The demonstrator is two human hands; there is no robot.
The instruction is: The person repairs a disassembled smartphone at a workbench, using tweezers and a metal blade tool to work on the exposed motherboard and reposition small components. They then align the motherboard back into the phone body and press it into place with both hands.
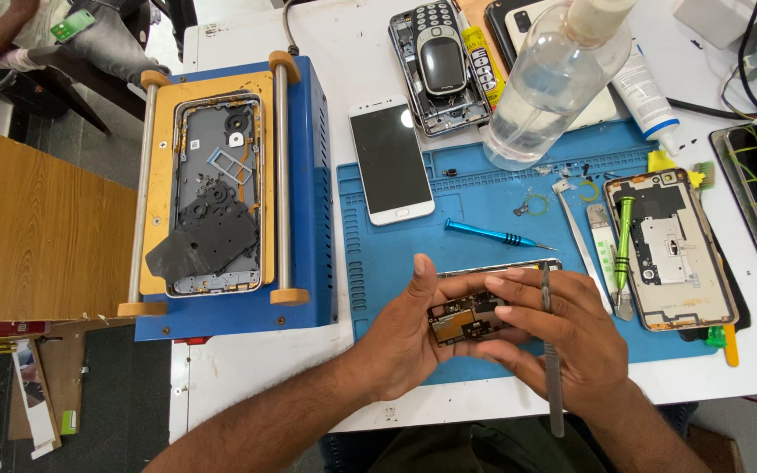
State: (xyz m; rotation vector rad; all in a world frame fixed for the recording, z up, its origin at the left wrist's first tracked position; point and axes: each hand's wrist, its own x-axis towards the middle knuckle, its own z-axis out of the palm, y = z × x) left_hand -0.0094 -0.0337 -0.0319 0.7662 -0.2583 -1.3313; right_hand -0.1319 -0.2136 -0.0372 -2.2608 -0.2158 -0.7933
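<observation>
Circuit board [466,320] gripped by left hand [405,337] and right hand [571,342] (tweezers [552,377] tucked in right), above blue mat [484,254].

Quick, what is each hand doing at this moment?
Left hand: closed on the small circuit board, gripping its left end.
Right hand: fingers on the circuit board's right side, with metal tweezers tucked along the hand.

Materials and finishes on a phone repair bench.
Matt blue rubbery mat [484,263]; bare circuit board [466,321] with dull metal shields and gold patches; grey steel tweezers [552,368]; glossy glass phone screen [390,159]; clear, shiny plastic bottle [554,83]; blue-painted metal machine [304,184] with polished steel rods; smooth wood-grain tabletop [37,228]; green metallic screwdriver [624,232].
</observation>
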